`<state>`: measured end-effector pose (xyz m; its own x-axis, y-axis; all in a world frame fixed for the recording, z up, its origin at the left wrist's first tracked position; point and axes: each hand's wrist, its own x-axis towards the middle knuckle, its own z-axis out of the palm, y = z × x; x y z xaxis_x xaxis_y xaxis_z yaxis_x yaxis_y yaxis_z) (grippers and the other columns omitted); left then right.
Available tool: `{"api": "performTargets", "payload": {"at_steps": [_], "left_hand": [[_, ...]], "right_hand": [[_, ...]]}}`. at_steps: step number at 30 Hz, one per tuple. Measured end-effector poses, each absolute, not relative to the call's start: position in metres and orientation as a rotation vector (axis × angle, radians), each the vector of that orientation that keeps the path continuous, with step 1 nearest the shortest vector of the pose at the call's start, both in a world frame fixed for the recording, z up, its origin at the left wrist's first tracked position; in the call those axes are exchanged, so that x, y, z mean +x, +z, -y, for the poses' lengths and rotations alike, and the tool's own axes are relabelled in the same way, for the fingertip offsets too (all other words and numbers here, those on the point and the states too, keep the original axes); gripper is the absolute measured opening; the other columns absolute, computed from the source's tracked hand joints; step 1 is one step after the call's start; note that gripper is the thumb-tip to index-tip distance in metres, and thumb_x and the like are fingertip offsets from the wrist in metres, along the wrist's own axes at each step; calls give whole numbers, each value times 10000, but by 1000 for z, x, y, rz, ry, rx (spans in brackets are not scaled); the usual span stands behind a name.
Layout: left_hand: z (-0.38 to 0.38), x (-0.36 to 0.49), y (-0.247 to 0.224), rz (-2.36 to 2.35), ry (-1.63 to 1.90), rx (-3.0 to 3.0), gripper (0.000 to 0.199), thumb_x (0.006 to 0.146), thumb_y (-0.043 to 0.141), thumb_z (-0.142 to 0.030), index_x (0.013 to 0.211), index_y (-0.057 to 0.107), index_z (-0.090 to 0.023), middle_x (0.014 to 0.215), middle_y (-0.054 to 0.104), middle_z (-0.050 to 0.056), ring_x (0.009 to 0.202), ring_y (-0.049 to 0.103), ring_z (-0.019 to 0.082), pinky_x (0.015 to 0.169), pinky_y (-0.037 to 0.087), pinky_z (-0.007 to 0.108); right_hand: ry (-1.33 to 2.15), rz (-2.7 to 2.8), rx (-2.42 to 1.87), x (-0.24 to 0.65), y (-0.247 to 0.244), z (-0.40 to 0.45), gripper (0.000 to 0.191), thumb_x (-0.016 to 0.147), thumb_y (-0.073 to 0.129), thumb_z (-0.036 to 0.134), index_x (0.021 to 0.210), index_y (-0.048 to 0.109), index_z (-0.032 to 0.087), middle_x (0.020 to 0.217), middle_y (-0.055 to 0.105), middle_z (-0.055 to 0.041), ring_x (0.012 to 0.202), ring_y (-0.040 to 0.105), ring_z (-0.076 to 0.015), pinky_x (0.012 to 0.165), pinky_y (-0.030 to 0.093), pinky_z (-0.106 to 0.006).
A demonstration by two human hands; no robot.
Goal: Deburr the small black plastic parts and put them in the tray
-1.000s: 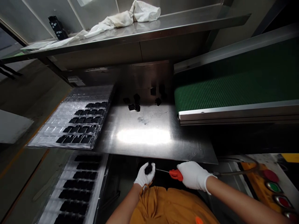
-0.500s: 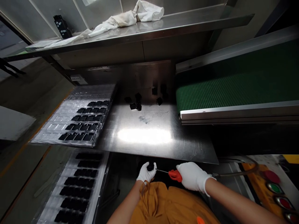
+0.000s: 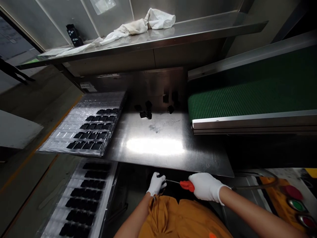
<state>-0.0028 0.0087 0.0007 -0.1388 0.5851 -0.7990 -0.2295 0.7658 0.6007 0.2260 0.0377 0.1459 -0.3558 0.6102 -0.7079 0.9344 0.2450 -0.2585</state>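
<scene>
In front of the brown apron, my gloved left hand [image 3: 156, 184] is closed around a small black part [image 3: 160, 176], mostly hidden by the fingers. My gloved right hand [image 3: 206, 186] grips a red air blow gun [image 3: 187, 185]. Its thin metal nozzle points left, with the tip close to the part. A hose [image 3: 257, 187] runs off to the right behind that wrist. Beyond both hands, several loose black parts [image 3: 146, 114] lie on the steel table [image 3: 158, 130].
A clear plastic tray [image 3: 59, 134] with rows of black parts overhangs the table's left side; another tray [image 3: 55, 198] sits lower. A green conveyor belt [image 3: 247, 96] rises at right, above a control box [image 3: 279, 195] with buttons. White cloth [image 3: 160, 19] lies on the shelf [image 3: 198, 31].
My left hand has turned, its fingers now covering more of the black part. The blow gun stays pointed at it. The whole view has shifted slightly.
</scene>
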Motion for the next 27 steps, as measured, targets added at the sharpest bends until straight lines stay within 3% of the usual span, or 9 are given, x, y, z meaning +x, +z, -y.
{"api": "performTargets", "payload": {"at_steps": [3,5,8,11,16,22,27], "left_hand": [[0,-4,1,-1549,632,703,315,607,677,48,777,568,-194,865,589,-5,888,571,152,969,453,344],[2,-7,3,-1502,580,927,446,575,615,102,887,638,-216,907,621,-5,951,553,169,1035,382,347],[3,-11,5,-1436,519,1165,657,575,545,114,1110,641,-255,1008,650,6,1012,549,194,1042,361,354],[3,-12,5,-1405,494,1306,701,585,500,106,1168,635,-259,1073,649,20,1035,555,197,1032,376,346],[3,-12,4,-1474,536,1353,589,604,481,83,1088,664,-199,1105,626,66,1081,552,202,1058,372,357],[2,-13,7,-1553,643,1189,325,602,563,45,793,677,-191,926,625,38,955,563,191,988,406,354],[2,-9,13,-1578,740,828,223,615,667,-25,753,597,-186,754,597,-18,695,561,125,749,479,285]], "right_hand": [[-923,-2056,1382,229,147,-43,247,667,567,218,871,697,170,870,720,-139,798,692,-333,628,453,-352],[-915,-2052,1368,230,148,-46,242,662,566,215,853,703,157,864,721,-152,798,692,-347,630,457,-364],[-910,-2034,1361,231,151,-49,250,662,561,212,854,709,149,863,723,-163,803,691,-366,629,464,-382],[-933,-2027,1347,230,152,-48,260,652,570,212,868,708,171,873,728,-142,800,695,-351,621,466,-369],[-940,-2040,1350,229,153,-43,261,648,563,205,863,705,163,876,726,-151,813,693,-359,625,458,-372],[-959,-2074,1352,226,154,-37,249,637,578,204,856,694,176,850,718,-130,798,689,-328,618,440,-343],[-946,-2089,1376,224,157,-36,232,654,562,188,849,686,168,839,714,-136,791,688,-337,612,429,-346]]}}
